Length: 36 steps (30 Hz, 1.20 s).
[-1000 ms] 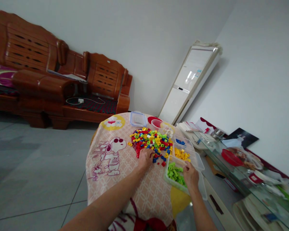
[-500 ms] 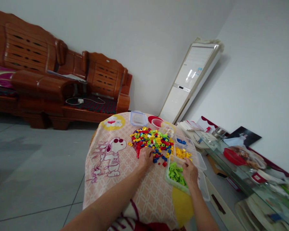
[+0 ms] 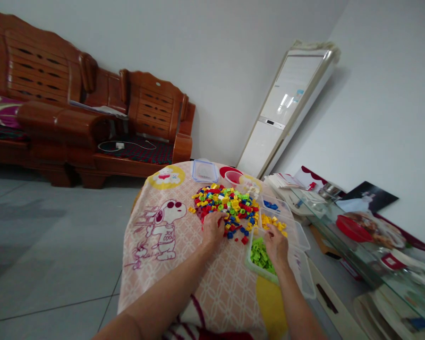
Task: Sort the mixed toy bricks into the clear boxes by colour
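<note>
A heap of small bricks in red, yellow, green and blue lies on a table under a pink cartoon-dog cloth. My left hand rests on the near edge of the heap, fingers curled down among the bricks. My right hand hovers over a clear box of green bricks, fingers bent; I cannot see if it holds anything. Beyond it stand a clear box of yellow bricks and one with blue bricks.
A clear lid and a red-rimmed tub sit at the table's far side. A wooden sofa lines the left wall, a tall white air conditioner stands in the corner, and a cluttered glass shelf runs along the right.
My right hand has drifted slightly left over the green-brick box. My left hand stays at the heap's edge. The camera has shifted a little.
</note>
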{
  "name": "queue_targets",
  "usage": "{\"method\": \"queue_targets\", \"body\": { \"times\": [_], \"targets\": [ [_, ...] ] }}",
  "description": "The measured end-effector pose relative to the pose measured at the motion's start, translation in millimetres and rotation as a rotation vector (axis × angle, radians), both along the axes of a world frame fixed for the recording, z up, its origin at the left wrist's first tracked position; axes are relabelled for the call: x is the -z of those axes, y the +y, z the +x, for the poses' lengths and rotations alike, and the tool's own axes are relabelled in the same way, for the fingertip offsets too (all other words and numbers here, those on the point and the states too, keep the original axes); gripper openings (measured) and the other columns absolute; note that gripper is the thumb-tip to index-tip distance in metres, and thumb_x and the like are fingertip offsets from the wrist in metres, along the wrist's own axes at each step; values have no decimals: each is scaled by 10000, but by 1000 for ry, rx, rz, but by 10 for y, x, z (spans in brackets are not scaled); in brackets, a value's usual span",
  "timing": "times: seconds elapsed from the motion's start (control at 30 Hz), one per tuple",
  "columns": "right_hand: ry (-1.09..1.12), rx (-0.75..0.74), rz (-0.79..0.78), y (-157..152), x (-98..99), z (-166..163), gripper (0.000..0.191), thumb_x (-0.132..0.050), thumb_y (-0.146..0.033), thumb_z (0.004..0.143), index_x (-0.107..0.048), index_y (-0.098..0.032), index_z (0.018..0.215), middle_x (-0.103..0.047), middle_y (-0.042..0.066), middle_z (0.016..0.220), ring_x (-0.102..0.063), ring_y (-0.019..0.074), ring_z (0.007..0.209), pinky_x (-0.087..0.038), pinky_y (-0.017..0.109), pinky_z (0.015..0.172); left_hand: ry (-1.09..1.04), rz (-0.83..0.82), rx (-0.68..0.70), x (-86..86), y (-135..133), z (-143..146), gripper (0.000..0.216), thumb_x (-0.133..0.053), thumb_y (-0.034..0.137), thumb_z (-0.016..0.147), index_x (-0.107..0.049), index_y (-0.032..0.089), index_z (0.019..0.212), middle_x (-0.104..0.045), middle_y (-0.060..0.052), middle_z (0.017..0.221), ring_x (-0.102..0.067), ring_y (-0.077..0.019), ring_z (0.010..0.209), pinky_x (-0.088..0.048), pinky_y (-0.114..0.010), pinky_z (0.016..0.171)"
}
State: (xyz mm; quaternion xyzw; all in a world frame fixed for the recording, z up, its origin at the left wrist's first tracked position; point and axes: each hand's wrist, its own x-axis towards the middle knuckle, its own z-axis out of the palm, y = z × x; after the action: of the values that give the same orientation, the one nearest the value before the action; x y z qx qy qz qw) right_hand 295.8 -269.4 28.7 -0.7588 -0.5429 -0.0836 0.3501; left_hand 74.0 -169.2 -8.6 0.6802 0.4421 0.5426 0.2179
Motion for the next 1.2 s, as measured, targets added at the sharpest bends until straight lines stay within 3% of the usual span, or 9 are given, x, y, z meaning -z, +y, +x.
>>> {"method": "queue_targets", "body": {
  "times": [0.23, 0.37, 0.5, 0.63, 0.7, 0.83, 0.97, 1.07, 1.2],
  "targets": [
    [-21, -55, 7, 96, -56, -52, 359, -429, -286, 837, -738, -179, 986, -753, 107, 982, -669, 225, 892, -475, 322, 825, -58, 29, 5, -368, 83, -35, 256, -502, 90, 837, -712, 204, 928, -738, -47, 976, -660, -208, 964, -501, -357, 931],
    [-52, -12, -2, 233, -108, -32, 358, -420, -308, 876, -748, -182, 948, -753, 97, 915, -661, 212, 834, -444, 291, 755, 43, 194, 317, -548, 13, 88, 227, -503, 145, 880, -694, 201, 987, -726, -57, 991, -658, -191, 972, -501, -313, 906],
    [-96, 16, -20, 392, -143, -59, 356, -424, -312, 897, -754, -180, 928, -753, 97, 890, -649, 194, 780, -410, 267, 704, 271, 297, 588, -391, -299, 294, 219, -489, 116, 852, -673, 204, 932, -707, -53, 888, -661, -171, 854, -499, -261, 763],
    [-134, -71, -67, 534, -180, -97, 312, -463, -312, 900, -759, -214, 915, -755, 71, 872, -650, 184, 781, -402, 254, 694, 504, 645, 995, -107, -686, 456, 56, -601, 203, 792, -631, 223, 834, -655, -20, 721, -604, -150, 652, -444, -258, 576],
    [-153, -103, -103, 601, -205, -86, 278, -490, -291, 890, -762, -231, 901, -755, 56, 862, -649, 178, 785, -401, 250, 697, 515, 707, 1022, -74, -729, 487, 51, -604, 224, 798, -622, 222, 846, -641, -20, 700, -595, -152, 631, -432, -270, 548],
    [-196, -167, -218, 730, -247, -72, 246, -523, -271, 891, -764, -236, 854, -750, 40, 838, -653, 170, 788, -387, 246, 678, 367, 472, 739, -318, -225, 421, 196, -501, 168, 860, -660, 226, 960, -681, -24, 783, -644, -146, 735, -490, -252, 688],
    [-257, -214, -369, 845, -224, -202, 208, -563, -261, 895, -765, -233, 853, -756, 45, 848, -665, 173, 792, -374, 253, 669, 169, 188, 181, -515, 703, 157, 233, -478, 190, 892, -675, 201, 1016, -713, -63, 993, -659, -183, 938, -512, -301, 877],
    [-360, -231, -488, 909, -158, -337, 220, -579, -304, 904, -758, -214, 814, -753, 71, 827, -675, 191, 794, -365, 264, 649, 143, 97, -101, -369, 1204, -129, 264, -497, 147, 840, -676, 186, 1030, -704, -80, 1062, -638, -217, 1032, -495, -355, 964],
    [-490, -223, -565, 960, -62, -438, 244, -592, -362, 904, -738, -180, 832, -746, 105, 839, -684, 220, 807, -353, 274, 622, 213, -11, -197, -60, 1429, -385, 315, -520, 145, 797, -682, 184, 1064, -700, -88, 1064, -635, -238, 1031, -496, -383, 975]
  ]
}}
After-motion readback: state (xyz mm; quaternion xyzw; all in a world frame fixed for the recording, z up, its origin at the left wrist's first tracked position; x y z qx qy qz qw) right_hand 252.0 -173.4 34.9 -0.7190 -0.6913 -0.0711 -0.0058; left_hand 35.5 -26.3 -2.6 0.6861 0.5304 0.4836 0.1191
